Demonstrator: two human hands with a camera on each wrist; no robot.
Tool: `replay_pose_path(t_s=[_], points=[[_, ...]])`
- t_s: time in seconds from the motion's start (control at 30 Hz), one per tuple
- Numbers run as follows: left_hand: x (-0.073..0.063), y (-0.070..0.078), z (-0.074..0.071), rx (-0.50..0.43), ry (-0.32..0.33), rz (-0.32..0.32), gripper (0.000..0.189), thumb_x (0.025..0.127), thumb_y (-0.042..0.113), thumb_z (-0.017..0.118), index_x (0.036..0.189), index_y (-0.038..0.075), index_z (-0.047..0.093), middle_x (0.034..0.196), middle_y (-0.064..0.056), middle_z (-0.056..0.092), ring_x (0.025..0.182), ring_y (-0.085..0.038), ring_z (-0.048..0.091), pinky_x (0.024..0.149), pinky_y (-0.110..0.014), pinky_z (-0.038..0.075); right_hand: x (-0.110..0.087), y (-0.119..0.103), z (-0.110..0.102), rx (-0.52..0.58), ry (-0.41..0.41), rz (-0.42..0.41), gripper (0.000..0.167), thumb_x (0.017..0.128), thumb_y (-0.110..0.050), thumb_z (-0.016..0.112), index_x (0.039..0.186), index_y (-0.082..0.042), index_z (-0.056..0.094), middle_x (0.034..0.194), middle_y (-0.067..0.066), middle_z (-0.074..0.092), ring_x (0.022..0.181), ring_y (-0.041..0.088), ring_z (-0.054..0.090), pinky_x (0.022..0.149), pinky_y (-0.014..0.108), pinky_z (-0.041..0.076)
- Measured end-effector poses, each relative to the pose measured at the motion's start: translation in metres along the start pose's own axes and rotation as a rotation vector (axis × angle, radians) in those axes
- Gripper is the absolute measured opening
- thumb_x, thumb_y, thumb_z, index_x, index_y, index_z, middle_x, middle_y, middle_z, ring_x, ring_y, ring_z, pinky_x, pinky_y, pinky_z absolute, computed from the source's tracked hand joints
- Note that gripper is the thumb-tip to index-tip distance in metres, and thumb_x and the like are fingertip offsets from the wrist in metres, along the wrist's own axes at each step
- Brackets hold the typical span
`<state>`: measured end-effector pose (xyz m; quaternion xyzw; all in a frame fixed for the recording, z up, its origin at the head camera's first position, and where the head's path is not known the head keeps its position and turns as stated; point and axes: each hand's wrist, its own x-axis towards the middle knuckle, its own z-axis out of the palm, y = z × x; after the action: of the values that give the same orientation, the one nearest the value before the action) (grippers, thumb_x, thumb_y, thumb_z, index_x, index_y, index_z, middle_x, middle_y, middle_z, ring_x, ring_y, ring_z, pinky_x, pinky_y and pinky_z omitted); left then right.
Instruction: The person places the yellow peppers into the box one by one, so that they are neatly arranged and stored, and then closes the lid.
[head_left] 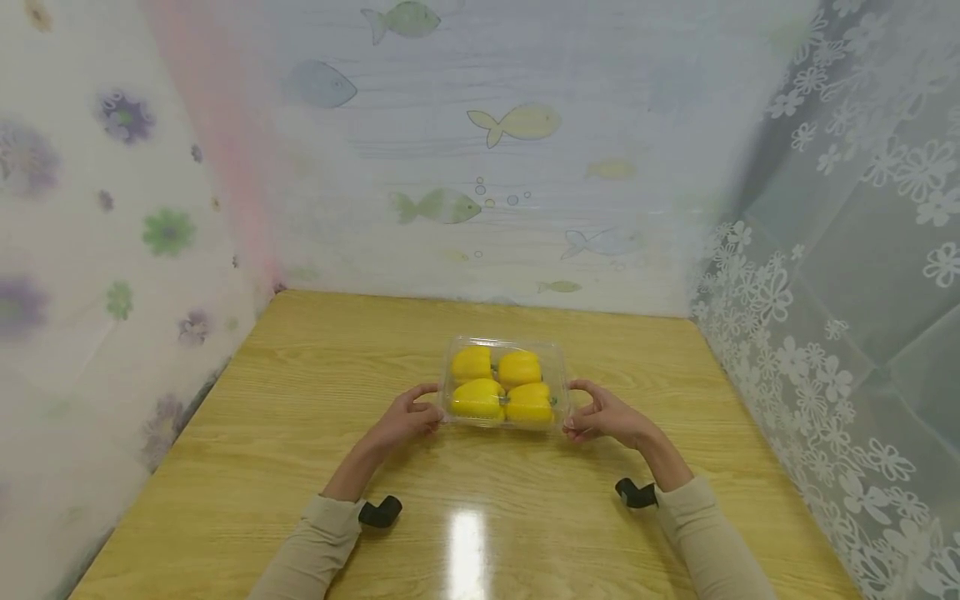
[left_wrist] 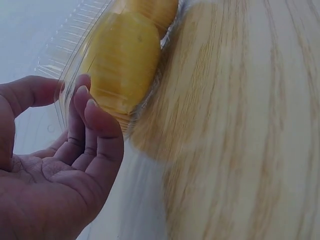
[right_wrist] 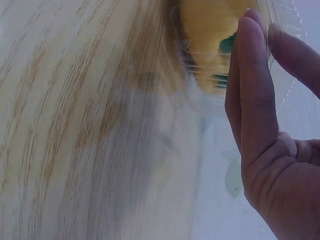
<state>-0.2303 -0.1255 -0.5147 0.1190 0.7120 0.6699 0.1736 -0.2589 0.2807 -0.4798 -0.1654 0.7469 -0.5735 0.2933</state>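
Observation:
A clear plastic box [head_left: 504,341] is held between both hands over the middle of the table, with several yellow bell peppers [head_left: 478,400] inside in two rows. At its left end, my left hand [head_left: 407,417] pinches the rim between thumb and fingers. My right hand [head_left: 609,417] pinches the opposite end the same way. The left wrist view shows the fingertips at the box's ridged wall, beside a yellow pepper [left_wrist: 122,60]. In the right wrist view, a green stem [right_wrist: 227,45] shows on a pepper behind the clear plastic.
The wooden table [head_left: 300,367] runs back to a curtain with printed fish [head_left: 525,122]. Flowered sheets hang along the left [head_left: 168,232] and right [head_left: 817,367] sides. Each wrist carries a small black device [head_left: 381,512].

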Motion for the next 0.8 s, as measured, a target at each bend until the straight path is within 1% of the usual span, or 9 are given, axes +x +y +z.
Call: replay_pose_path(t_s=[0.17,0.37,0.4,0.63,0.8], points=[[-0.0001,-0.0012,0.0004,-0.016,0.003,-0.005,0.063,0.102,0.013,0.060,0.156,-0.002,0.030,0.099,-0.011,0.070,0.081,-0.017,0.059,0.076,-0.030,0.053,0.0004,0.0014,-0.0005,0.004,0.002,0.001,0.079,0.100,-0.004,0.062,0.158,0.003,0.008,0.103,0.023,0.074,0.089,0.026,0.073,0.083,0.042,0.060],[0.0026,-0.0018,0.0015,-0.051,-0.004,-0.013,0.062,0.102,0.011,0.060,0.156,0.000,0.030,0.094,-0.008,0.068,0.072,-0.013,0.050,0.071,-0.027,0.050,0.0014,0.0019,-0.0007,-0.006,0.010,0.001,0.079,0.099,-0.003,0.063,0.158,0.003,0.010,0.102,0.026,0.073,0.087,0.025,0.073,0.082,0.041,0.061],[0.0027,-0.0016,0.0019,-0.051,-0.002,-0.014,0.062,0.102,0.011,0.060,0.155,0.001,0.031,0.093,-0.007,0.068,0.072,-0.013,0.050,0.071,-0.027,0.050,0.0013,0.0017,-0.0005,-0.007,0.009,-0.001,0.079,0.099,-0.003,0.063,0.157,0.003,0.010,0.102,0.027,0.073,0.086,0.025,0.073,0.081,0.041,0.061],[0.0022,-0.0031,0.0016,-0.048,-0.015,0.005,0.061,0.102,0.009,0.057,0.155,-0.002,0.028,0.096,-0.009,0.068,0.072,-0.013,0.050,0.070,-0.026,0.049,0.0016,0.0019,0.0004,0.004,0.011,-0.001,0.078,0.100,-0.003,0.062,0.157,0.002,0.010,0.099,0.021,0.074,0.085,0.023,0.073,0.081,0.039,0.061],[0.0026,-0.0020,0.0041,-0.039,0.005,0.002,0.060,0.100,0.008,0.057,0.154,0.002,0.032,0.094,-0.009,0.069,0.073,-0.013,0.050,0.070,-0.027,0.048,0.0012,0.0019,0.0008,0.006,0.011,-0.005,0.076,0.099,-0.002,0.061,0.157,0.002,0.012,0.095,0.016,0.075,0.085,0.024,0.073,0.081,0.040,0.061]])
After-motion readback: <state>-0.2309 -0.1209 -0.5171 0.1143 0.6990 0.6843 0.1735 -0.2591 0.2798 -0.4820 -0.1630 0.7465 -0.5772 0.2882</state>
